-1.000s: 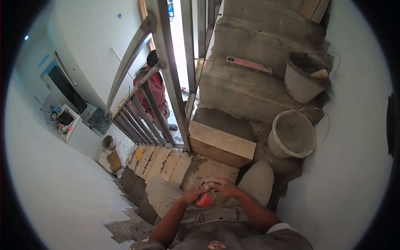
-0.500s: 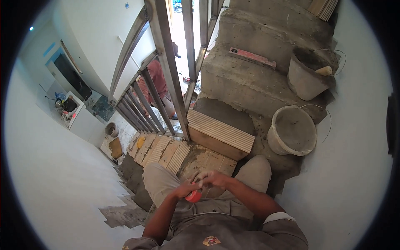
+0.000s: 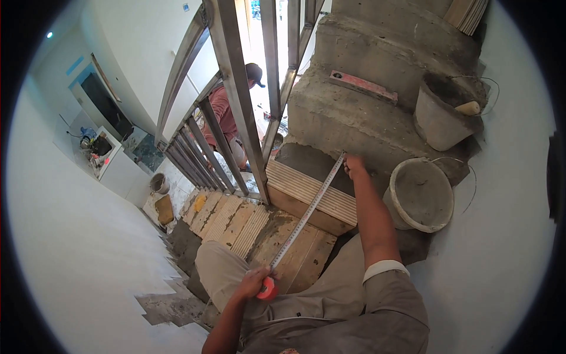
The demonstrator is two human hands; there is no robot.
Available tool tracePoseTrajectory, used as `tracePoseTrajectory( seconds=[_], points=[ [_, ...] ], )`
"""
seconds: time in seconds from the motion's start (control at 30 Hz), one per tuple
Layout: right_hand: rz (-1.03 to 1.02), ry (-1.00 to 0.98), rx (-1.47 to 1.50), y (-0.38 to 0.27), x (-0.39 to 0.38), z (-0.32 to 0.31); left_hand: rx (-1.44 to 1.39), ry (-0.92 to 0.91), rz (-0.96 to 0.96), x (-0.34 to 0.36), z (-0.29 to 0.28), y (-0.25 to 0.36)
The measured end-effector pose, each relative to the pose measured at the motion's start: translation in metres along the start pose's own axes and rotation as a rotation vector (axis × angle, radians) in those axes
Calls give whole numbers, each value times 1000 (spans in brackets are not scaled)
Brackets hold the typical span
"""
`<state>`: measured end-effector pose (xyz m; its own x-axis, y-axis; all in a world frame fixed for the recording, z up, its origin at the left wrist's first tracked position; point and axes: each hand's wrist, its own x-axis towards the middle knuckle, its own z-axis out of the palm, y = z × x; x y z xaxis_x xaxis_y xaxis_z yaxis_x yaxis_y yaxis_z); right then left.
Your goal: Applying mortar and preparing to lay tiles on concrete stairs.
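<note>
A red tape measure (image 3: 268, 288) sits in my left hand (image 3: 254, 282), close to my lap. Its pale blade (image 3: 308, 213) runs out diagonally, up and to the right, across the ribbed stair tile (image 3: 312, 192). My right hand (image 3: 352, 166) grips the blade's far end, near the back of that step and the riser behind it. Wet grey mortar (image 3: 309, 160) covers the step behind the ribbed tile. Below the ribbed edge, a plain tan tile (image 3: 306, 212) faces the riser.
Two mortar buckets, one upright (image 3: 421, 194) and one tilted (image 3: 445, 112) with a wooden-handled tool (image 3: 469, 108), stand on the right. A red spirit level (image 3: 364, 87) lies on a higher step. A metal railing (image 3: 233, 100) rises on the left; beyond it is another person (image 3: 221, 115).
My right hand has moved from beside my left hand up to the step, drawing the blade out of the tape measure. The person beyond the railing has shifted, showing a dark cap.
</note>
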<state>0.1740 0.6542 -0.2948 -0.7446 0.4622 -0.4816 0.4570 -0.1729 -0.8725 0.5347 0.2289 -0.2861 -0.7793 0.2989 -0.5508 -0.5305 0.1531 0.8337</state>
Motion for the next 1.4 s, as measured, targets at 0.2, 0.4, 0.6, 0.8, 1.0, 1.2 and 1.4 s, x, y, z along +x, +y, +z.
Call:
tracePoseTrajectory(
  seconds=[0.2,0.4,0.6,0.8,1.0,1.2,1.4],
  points=[
    [-221,109,-495,20,40,20,-60,-39,-64,29,15,0],
    [-297,109,-563,19,32,16,-364,-114,-256,33,20,-9],
    [-325,154,-621,16,25,20,-436,-132,-304,30,23,-7],
    [-309,176,-607,20,26,22,-529,-165,-346,29,23,-5],
    [-300,147,-671,15,18,24,-591,-156,-339,26,24,-4],
    [-290,215,-700,12,8,24,-603,-155,-364,25,25,-1],
    [-310,195,-684,15,14,24,-589,-159,-356,26,23,-2]
  ],
)
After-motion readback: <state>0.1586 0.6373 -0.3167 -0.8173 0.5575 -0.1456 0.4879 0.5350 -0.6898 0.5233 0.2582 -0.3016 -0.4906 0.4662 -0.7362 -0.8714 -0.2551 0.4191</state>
